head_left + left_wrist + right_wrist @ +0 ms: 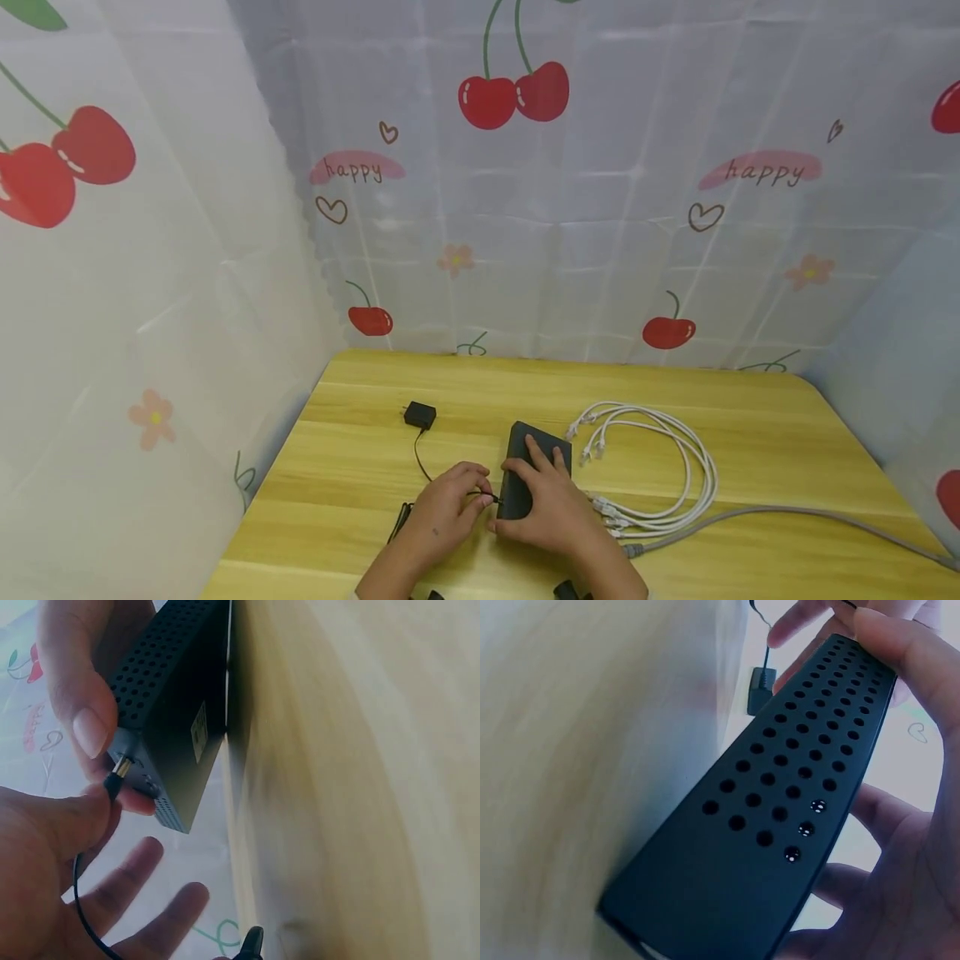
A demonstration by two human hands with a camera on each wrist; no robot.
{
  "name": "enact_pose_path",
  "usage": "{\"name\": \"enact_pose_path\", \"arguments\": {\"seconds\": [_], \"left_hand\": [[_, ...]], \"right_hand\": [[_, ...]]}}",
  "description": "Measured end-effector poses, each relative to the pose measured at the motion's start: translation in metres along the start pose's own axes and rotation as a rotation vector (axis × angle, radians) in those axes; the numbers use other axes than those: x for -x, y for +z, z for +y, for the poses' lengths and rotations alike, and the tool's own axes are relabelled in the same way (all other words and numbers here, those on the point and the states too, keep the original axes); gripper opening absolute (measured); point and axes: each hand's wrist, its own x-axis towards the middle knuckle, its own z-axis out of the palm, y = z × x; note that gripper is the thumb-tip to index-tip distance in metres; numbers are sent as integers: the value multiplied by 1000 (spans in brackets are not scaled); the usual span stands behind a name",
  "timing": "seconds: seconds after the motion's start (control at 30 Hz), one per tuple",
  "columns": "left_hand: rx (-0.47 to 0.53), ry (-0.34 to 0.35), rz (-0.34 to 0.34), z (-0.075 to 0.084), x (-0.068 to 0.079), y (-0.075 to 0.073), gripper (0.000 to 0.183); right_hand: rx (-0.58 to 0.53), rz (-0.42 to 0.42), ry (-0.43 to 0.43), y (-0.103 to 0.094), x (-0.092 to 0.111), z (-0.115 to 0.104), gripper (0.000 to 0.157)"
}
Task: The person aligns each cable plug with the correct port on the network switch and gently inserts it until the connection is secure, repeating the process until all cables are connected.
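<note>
My right hand (551,504) grips a flat black network box (517,492), its thumb on the near end and its fingers spread across the top. Rows of round vent holes line the box's side (795,761), and one edge is raised off the table. My left hand (447,510) pinches a thin black cable's barrel plug (114,784) between thumb and finger. The plug's metal tip is at a round socket in the box's end; part of the metal still shows. That cable runs to a black power adapter (420,415) lying farther back on the left.
White network cables (701,467) lie coiled right of the box, their clear connectors toward it. A grey network cable (757,510) stretches to the table's right edge. Printed curtains (555,250) stand behind and beside the wooden table (315,475).
</note>
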Motion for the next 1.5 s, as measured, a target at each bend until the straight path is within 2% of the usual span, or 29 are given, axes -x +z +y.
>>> {"name": "enact_pose_path", "arguments": {"seconds": [0.3,0.57,0.67,0.83,1.03,1.17,1.3,1.4,1.5], "left_hand": [[-53,-12,-12,1,-3,3,5],[-35,-12,-118,-5,-3,1,6],[-41,5,-127,-7,-4,0,9],[-66,42,-132,-7,-6,1,13],[-94,-23,-186,-6,-4,2,15],[-160,-66,-230,-7,-2,0,17],[-206,-63,-242,-8,0,0,18],[-204,-72,-238,-7,0,0,17],[-201,-89,-240,-6,0,-1,15]], "right_hand": [[42,-15,-29,1,1,-2,82],[59,-39,-121,0,1,-7,80],[67,-39,-131,1,1,-8,83],[90,-31,-111,5,0,-9,86],[133,-59,-63,10,1,-13,88],[191,-102,-13,15,3,-20,90],[223,-146,31,17,3,-26,91],[208,-165,27,15,4,-25,95],[134,-218,-15,8,6,-20,98]]}}
